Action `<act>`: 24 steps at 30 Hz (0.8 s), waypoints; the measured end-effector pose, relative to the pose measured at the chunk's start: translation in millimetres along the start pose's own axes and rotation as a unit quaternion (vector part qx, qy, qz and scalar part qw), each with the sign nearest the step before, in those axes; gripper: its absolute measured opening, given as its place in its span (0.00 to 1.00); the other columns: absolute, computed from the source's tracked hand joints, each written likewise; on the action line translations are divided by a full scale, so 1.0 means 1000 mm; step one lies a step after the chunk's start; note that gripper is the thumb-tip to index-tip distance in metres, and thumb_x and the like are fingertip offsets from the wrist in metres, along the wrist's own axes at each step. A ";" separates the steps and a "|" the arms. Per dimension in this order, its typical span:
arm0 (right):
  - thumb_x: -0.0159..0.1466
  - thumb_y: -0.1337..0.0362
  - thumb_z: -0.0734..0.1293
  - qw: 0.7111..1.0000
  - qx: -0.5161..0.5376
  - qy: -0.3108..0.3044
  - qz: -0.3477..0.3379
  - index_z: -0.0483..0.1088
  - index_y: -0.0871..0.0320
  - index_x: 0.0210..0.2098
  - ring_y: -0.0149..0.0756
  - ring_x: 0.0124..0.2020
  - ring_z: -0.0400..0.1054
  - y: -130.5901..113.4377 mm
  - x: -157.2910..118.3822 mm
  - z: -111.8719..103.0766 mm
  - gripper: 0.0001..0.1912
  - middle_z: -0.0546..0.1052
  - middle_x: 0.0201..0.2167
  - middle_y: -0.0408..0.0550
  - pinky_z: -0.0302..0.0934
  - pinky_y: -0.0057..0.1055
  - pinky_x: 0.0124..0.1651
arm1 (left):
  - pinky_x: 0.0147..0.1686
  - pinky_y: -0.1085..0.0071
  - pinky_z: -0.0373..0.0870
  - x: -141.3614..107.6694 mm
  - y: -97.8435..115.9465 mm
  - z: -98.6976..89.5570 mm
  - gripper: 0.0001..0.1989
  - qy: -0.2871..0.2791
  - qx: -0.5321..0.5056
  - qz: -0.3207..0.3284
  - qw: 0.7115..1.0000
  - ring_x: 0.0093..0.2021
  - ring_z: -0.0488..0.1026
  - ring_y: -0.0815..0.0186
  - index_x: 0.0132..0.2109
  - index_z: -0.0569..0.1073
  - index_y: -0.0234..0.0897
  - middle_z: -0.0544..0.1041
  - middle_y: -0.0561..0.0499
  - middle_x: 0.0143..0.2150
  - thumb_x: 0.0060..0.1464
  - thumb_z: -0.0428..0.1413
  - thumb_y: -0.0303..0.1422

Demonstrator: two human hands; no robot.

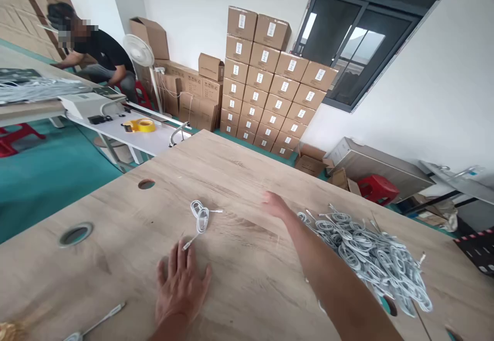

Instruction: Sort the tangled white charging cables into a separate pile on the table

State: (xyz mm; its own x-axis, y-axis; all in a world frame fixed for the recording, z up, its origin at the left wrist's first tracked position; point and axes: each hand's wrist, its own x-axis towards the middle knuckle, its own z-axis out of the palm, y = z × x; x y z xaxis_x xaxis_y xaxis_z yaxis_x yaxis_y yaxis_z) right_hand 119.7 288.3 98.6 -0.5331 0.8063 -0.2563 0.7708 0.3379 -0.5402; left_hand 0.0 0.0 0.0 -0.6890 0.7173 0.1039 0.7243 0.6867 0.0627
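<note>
My left hand (pixel 181 284) lies flat on the wooden table with its fingers spread. Its fingertips reach the end connector of a coiled white cable (pixel 201 220), whose loops rest on the tabletop just beyond. My right hand (pixel 275 205) is stretched out over the middle of the table, left of a big heap of coiled white cables (pixel 370 258). That hand is small and smeared, and its fingers are turned away, so I cannot make out whether it holds anything. At the lower left, part of another white cable (pixel 102 320) shows, with its connector pointing right.
The wooden table (pixel 127 217) has round cable holes. Past its left edge, a white bench (pixel 135 138) carries a yellow tape dispenser (pixel 139 125). A person (pixel 104 48) sits behind it near a fan (pixel 139 51). Stacked cartons (pixel 266 81) line the back wall. A black crate (pixel 478 251) sits far right.
</note>
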 end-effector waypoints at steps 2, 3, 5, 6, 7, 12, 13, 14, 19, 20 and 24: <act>0.60 0.65 0.70 0.993 -0.106 0.018 0.052 0.72 0.57 0.59 0.49 0.60 0.71 0.044 -0.005 -0.031 0.27 0.77 0.57 0.59 0.64 0.39 0.60 | 0.75 0.46 0.33 0.000 0.000 0.001 0.37 0.010 -0.003 -0.001 1.000 0.77 0.44 0.52 0.70 0.64 0.29 0.55 0.42 0.77 0.61 0.44 0.45; 0.56 0.66 0.72 0.988 -0.130 0.022 0.082 0.74 0.57 0.57 0.53 0.59 0.71 0.065 -0.010 -0.043 0.28 0.77 0.55 0.60 0.64 0.43 0.59 | 0.75 0.46 0.33 0.000 0.000 0.001 0.37 0.012 -0.005 0.001 1.000 0.77 0.44 0.52 0.70 0.64 0.28 0.55 0.42 0.77 0.61 0.44 0.45; 0.48 0.70 0.75 0.980 -0.156 0.027 0.125 0.74 0.56 0.56 0.57 0.56 0.73 0.101 -0.020 -0.057 0.34 0.78 0.53 0.60 0.66 0.46 0.56 | 0.75 0.46 0.33 0.001 0.001 0.001 0.36 0.009 -0.006 0.003 1.000 0.77 0.44 0.53 0.70 0.64 0.29 0.56 0.42 0.77 0.61 0.44 0.45; 0.46 0.72 0.74 0.977 -0.163 0.030 0.133 0.74 0.55 0.56 0.56 0.56 0.73 0.115 -0.026 -0.060 0.36 0.78 0.53 0.59 0.66 0.46 0.56 | 0.75 0.47 0.33 0.001 0.001 0.000 0.36 0.006 -0.005 0.001 1.000 0.77 0.44 0.53 0.70 0.64 0.29 0.56 0.42 0.77 0.61 0.44 0.45; 0.47 0.72 0.74 0.977 -0.164 0.032 0.131 0.74 0.54 0.56 0.55 0.56 0.73 0.127 -0.030 -0.062 0.36 0.78 0.53 0.58 0.65 0.44 0.57 | 0.75 0.47 0.33 0.001 0.001 0.000 0.36 0.004 -0.004 -0.002 1.000 0.77 0.45 0.53 0.70 0.64 0.29 0.56 0.43 0.77 0.61 0.45 0.45; 0.64 0.66 0.63 0.991 0.030 0.067 0.110 0.72 0.56 0.58 0.42 0.51 0.75 0.152 -0.045 -0.081 0.23 0.78 0.54 0.55 0.70 0.33 0.48 | 0.75 0.47 0.32 0.001 0.004 -0.004 0.37 -0.010 -0.002 -0.007 1.000 0.77 0.45 0.52 0.70 0.64 0.30 0.55 0.42 0.77 0.60 0.46 0.46; 0.66 0.64 0.62 0.983 0.123 0.077 0.115 0.72 0.56 0.57 0.41 0.50 0.76 0.154 -0.046 -0.087 0.21 0.79 0.53 0.55 0.71 0.32 0.45 | 0.75 0.47 0.31 0.001 0.004 -0.005 0.37 -0.012 -0.004 -0.007 1.000 0.77 0.45 0.53 0.70 0.64 0.30 0.55 0.42 0.77 0.60 0.46 0.46; 0.66 0.62 0.63 0.966 0.209 0.084 0.124 0.73 0.56 0.56 0.40 0.48 0.76 0.154 -0.046 -0.094 0.20 0.79 0.51 0.54 0.71 0.31 0.43 | 0.75 0.47 0.31 0.002 0.004 -0.005 0.37 -0.014 -0.007 -0.007 1.000 0.77 0.44 0.53 0.70 0.64 0.30 0.55 0.43 0.77 0.60 0.46 0.46; 0.62 0.56 0.68 0.933 0.286 0.140 0.169 0.74 0.57 0.46 0.38 0.37 0.73 0.149 -0.039 -0.106 0.16 0.79 0.37 0.51 0.65 0.27 0.32 | 0.75 0.47 0.31 0.003 0.004 -0.005 0.36 -0.009 -0.019 -0.007 1.000 0.77 0.45 0.53 0.70 0.65 0.30 0.55 0.42 0.77 0.60 0.46 0.46; 0.62 0.55 0.68 0.936 0.265 0.155 0.172 0.74 0.57 0.44 0.37 0.36 0.72 0.146 -0.035 -0.104 0.15 0.79 0.36 0.50 0.64 0.26 0.32 | 0.75 0.47 0.31 0.003 0.004 -0.005 0.36 -0.006 -0.020 -0.006 1.000 0.77 0.45 0.52 0.70 0.65 0.29 0.56 0.42 0.77 0.60 0.45 0.45; 0.64 0.49 0.66 0.947 0.240 0.130 0.169 0.73 0.57 0.35 0.37 0.33 0.72 0.132 -0.021 -0.090 0.16 0.78 0.31 0.49 0.65 0.28 0.34 | 0.75 0.47 0.30 0.003 0.003 -0.003 0.37 -0.002 -0.024 -0.006 1.000 0.77 0.45 0.52 0.69 0.65 0.28 0.56 0.41 0.77 0.60 0.45 0.45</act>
State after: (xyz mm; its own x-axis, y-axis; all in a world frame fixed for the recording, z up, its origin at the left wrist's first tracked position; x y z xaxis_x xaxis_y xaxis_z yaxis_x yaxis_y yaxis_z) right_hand 264.1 359.5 104.7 -0.1318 0.9421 -0.3084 0.6014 -0.1713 -0.7804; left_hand 0.4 4.3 3.3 -0.6973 0.7100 0.0985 0.7167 0.6885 0.1107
